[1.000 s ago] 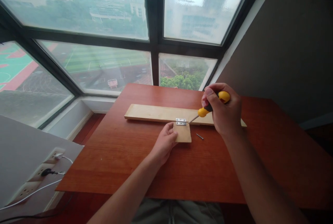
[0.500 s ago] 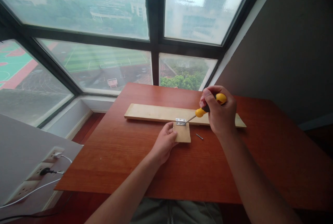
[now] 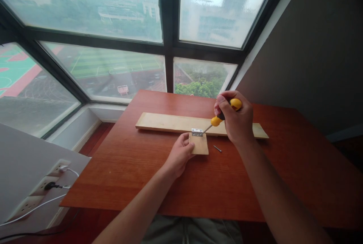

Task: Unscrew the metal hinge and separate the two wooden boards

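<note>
In my right hand (image 3: 238,117) is a yellow and black screwdriver (image 3: 217,120), tilted so its shaft runs down to the left. Its tip meets the right end of a silver metal hinge (image 3: 197,132). The hinge lies across the joint between a small wooden block (image 3: 200,145) and a long wooden board (image 3: 167,121). My left hand (image 3: 181,153) grips the small block by its left side, thumb on top and fingers partly hidden beneath. A loose screw (image 3: 217,148) rests just right of the block.
All this lies on a reddish-brown table (image 3: 127,172). Large windows (image 3: 113,66) rise behind its far edge. At the lower left, a wall carries sockets (image 3: 39,186) with plugged-in cables. A dark wall (image 3: 300,59) stands on the right.
My right hand and the screwdriver handle have shifted slightly left and up, so the shaft stands a bit steeper. The left hand, block and board look almost unmoved.
</note>
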`<state>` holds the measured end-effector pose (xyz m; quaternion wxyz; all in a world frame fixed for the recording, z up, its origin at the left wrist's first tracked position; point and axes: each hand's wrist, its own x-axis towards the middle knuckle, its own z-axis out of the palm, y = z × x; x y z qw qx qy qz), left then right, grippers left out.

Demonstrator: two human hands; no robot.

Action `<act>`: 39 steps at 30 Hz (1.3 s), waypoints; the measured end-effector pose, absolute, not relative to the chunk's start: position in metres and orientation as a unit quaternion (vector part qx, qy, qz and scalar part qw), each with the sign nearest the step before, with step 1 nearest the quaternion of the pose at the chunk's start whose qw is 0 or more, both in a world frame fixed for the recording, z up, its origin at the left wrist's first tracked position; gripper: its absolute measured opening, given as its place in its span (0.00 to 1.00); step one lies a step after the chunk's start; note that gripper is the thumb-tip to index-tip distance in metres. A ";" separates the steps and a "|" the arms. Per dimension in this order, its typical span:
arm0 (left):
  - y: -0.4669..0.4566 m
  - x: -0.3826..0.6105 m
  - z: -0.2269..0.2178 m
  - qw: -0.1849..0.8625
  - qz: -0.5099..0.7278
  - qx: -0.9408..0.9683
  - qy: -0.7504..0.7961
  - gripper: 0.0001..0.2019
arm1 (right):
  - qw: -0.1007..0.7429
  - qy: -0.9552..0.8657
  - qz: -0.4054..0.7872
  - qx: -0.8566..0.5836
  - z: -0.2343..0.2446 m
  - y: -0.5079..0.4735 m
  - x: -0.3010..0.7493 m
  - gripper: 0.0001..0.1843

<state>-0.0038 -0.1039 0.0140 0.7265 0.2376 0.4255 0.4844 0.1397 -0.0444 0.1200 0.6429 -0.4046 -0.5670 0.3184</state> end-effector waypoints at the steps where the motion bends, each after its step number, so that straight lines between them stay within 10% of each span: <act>1: -0.104 -0.004 0.014 0.727 0.485 0.236 0.424 0.20 | 0.635 -0.571 0.329 -0.403 0.121 -0.045 0.140 0.09; 39: -0.104 -0.002 0.018 0.733 0.488 0.227 0.416 0.20 | 0.532 -0.664 0.313 -0.423 0.134 -0.083 0.133 0.07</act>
